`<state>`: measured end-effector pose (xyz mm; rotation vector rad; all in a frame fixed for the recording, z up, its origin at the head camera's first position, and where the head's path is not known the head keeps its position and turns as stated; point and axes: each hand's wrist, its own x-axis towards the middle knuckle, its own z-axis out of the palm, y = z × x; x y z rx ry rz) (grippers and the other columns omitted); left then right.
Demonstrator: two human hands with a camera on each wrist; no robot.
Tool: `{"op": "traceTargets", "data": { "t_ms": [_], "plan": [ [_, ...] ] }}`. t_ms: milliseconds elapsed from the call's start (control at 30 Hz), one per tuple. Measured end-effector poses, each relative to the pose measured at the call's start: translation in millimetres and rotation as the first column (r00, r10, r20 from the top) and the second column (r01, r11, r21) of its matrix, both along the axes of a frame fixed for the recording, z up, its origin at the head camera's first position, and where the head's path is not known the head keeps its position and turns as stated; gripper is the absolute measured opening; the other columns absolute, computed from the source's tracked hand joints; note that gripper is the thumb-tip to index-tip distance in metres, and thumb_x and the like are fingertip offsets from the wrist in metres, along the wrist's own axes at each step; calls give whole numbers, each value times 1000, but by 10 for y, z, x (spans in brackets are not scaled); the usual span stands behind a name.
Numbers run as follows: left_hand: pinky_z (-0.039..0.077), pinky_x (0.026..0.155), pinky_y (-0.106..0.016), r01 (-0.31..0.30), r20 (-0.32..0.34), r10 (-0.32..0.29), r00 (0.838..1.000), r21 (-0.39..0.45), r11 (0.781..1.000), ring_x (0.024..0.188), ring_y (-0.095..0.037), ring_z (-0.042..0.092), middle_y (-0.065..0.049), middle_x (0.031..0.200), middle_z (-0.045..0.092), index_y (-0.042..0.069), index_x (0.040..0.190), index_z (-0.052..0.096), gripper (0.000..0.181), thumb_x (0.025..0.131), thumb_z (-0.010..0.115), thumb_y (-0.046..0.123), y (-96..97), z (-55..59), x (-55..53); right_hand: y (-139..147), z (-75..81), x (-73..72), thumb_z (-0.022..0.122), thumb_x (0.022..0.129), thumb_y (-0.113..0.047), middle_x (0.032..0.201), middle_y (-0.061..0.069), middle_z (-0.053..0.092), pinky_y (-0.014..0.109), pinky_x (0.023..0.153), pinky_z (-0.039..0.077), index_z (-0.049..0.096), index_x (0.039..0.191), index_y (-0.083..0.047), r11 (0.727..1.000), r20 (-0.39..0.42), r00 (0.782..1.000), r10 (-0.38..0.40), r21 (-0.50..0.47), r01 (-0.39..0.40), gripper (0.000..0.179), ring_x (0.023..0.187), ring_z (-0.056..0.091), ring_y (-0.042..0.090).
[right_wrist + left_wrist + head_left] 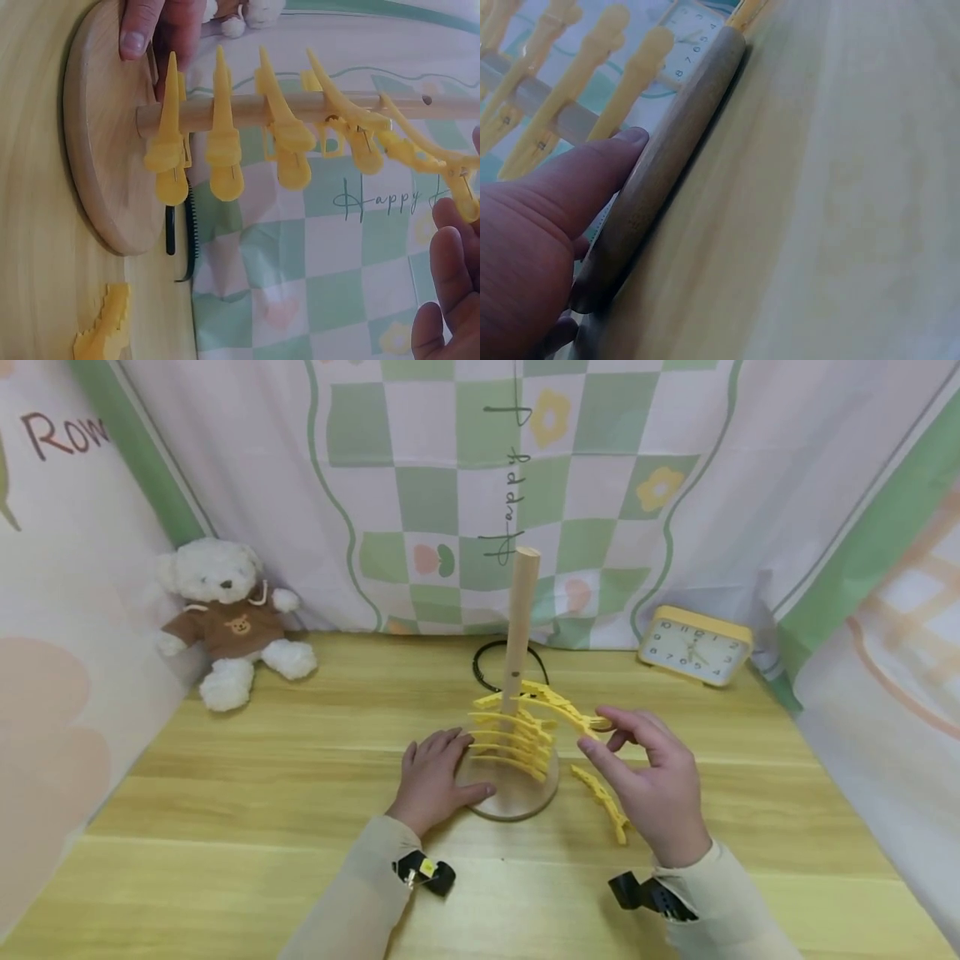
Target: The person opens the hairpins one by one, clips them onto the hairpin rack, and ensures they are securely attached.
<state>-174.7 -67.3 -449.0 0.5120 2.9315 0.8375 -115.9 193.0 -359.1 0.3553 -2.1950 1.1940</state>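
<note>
A round-based wooden stand (522, 610) rises upright from the table. Several yellow hair clips (225, 135) sit in a row around its post, above the base (97, 135). My left hand (435, 781) holds the base's rim at the left, its thumb lying on top, seen close in the left wrist view. Between thumb and fingers, my right hand (660, 785) pinches the tail end of another yellow hair clip (459, 166), which reaches to the post above the others. Whether its jaws close round the post cannot be told. One loose hair clip (602, 802) lies near the right hand.
Behind the stand lies a black toothed headband (480, 672). A white plush bear (236, 618) in a brown top sits at the back left. A yellow-framed clock (697, 643) stands at the back right. A printed curtain (427, 493) hangs behind the table.
</note>
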Motion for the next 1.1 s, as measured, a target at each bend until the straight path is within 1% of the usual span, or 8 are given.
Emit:
{"op": "traceTargets", "data": {
  "t_ms": [67, 167, 400, 500, 767, 867, 933, 1100],
  "plan": [
    [8, 119, -62, -1, -1, 1, 1000, -8, 1000, 146, -33, 30, -7, 159, 37, 17, 152, 44, 88, 83, 72, 64, -1, -3, -7, -28, -2, -9, 82, 80, 0, 88, -1, 64, 15, 62, 43, 74, 115, -7, 1000, -4, 1000, 6, 5, -6, 37, 81, 56, 10],
    [9, 119, -63, 0, -7, 0, 1000, -10, 1000, 146, -33, 31, -7, 159, 38, 17, 151, 45, 88, 82, 72, 64, -2, -11, -12, -67, -7, -23, 83, 80, -2, 87, -2, 64, 16, 62, 43, 74, 116, -9, 1000, 1, 1000, 9, 4, -9, 37, 81, 56, 10],
    [9, 119, -63, 0, -11, 0, 1000, -13, 1000, 146, -33, 31, -7, 158, 38, 17, 151, 45, 88, 82, 72, 64, -5, -35, -19, -136, -24, -61, 83, 81, -6, 90, -4, 64, 15, 52, 43, 75, 116, -11, 1000, 62, 998, 7, -5, -7, 36, 81, 55, 10],
    [9, 119, -63, 0, -16, -1, 1000, -15, 1000, 146, -33, 31, -7, 158, 38, 17, 151, 45, 88, 82, 72, 64, -3, -44, -24, -163, -40, -82, 83, 81, -6, 90, -2, 65, 17, 50, 43, 75, 117, -11, 1000, 77, 997, 22, -24, -20, 37, 81, 55, 10],
    [8, 118, -64, -6, -19, 6, 1000, -5, 1000, 145, -33, 32, -8, 157, 39, 16, 150, 46, 86, 83, 72, 63, -29, -20, -7, -225, 11, -125, 82, 85, -12, 88, -3, 64, 19, 50, 43, 74, 116, -10, 999, 119, 992, 28, -47, -23, 32, 82, 57, 11],
    [9, 118, -65, -2, -18, 2, 1000, -13, 1000, 145, -33, 32, -8, 158, 39, 16, 151, 46, 86, 83, 72, 63, -25, -16, -5, -247, -3, -140, 81, 86, -13, 88, -3, 63, 19, 48, 42, 74, 116, -9, 998, 132, 991, 31, -53, -24, 32, 82, 56, 11],
    [9, 118, -65, 4, -20, -5, 1000, -18, 1000, 145, -33, 32, -8, 158, 39, 16, 151, 45, 86, 83, 71, 63, -13, -20, -10, -257, -19, -149, 81, 86, -14, 88, -3, 64, 19, 51, 41, 74, 116, -9, 998, 138, 990, 27, -51, -20, 31, 81, 56, 10],
    [9, 118, -65, 12, -21, -12, 1000, -27, 1000, 145, -34, 31, -9, 158, 38, 16, 152, 44, 87, 83, 71, 64, 23, -29, -16, -271, -52, -175, 80, 87, -20, 90, 1, 65, 21, 50, 41, 74, 117, -11, 998, 166, 985, 38, -57, -29, 32, 81, 56, 10]
  ]
}}
